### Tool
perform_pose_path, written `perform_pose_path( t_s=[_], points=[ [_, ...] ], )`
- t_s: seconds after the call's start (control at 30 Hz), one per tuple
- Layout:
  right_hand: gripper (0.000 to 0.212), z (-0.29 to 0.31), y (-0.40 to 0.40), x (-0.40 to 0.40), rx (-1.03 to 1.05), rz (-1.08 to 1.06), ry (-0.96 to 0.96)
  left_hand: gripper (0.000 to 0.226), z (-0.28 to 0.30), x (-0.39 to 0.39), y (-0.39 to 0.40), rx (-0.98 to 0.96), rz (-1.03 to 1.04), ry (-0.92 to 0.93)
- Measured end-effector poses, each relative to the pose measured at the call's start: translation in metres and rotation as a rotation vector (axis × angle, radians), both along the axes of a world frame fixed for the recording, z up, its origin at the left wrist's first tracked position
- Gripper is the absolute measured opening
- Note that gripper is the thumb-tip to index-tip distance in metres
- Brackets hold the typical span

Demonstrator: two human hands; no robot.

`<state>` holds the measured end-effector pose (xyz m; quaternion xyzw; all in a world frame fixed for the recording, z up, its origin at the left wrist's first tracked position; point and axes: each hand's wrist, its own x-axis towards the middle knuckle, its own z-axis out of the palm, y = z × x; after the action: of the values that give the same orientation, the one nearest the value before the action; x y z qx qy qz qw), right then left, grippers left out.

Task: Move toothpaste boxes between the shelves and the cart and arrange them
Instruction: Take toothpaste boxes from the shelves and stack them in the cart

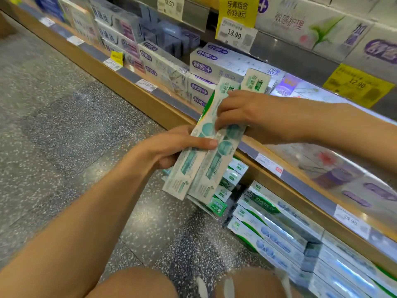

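Shop aisle, shelves (171, 108) alongside. Left hand (171, 147), right hand (240, 112) both clasp toothpaste boxes (206, 160); square ends before shelving.

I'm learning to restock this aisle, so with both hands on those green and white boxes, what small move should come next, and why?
Probably square the two green and white boxes flush before shelving. The left hand grips them from below and the right hand pinches their upper part, yet their ends sit staggered. Matching boxes are stacked on the lower shelf just beneath, a likely destination.
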<state>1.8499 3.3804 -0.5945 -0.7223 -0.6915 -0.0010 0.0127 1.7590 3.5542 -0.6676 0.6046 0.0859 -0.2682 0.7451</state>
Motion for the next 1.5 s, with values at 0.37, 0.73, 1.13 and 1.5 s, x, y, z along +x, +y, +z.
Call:
perform_pose_path(
  t_s=[0.37,0.73,1.13,1.5],
  points=[
    [0.032,-0.071,0.0,0.002,0.5,-0.59,0.256,0.008,-0.009,-0.002,-0.004,-0.071,0.377,0.067],
    [0.039,-0.206,0.042,-0.027,-0.23,-0.954,0.039,0.014,-0.03,-0.008,0.011,-0.039,0.544,0.04],
    [0.037,-0.103,0.049,-0.015,-0.094,-0.815,0.088,0.01,0.027,0.007,0.062,0.003,0.63,0.095],
    [0.041,0.391,0.168,0.014,0.164,0.315,-0.314,0.085,0.424,-0.065,0.178,0.06,0.672,-0.121]
  ],
)
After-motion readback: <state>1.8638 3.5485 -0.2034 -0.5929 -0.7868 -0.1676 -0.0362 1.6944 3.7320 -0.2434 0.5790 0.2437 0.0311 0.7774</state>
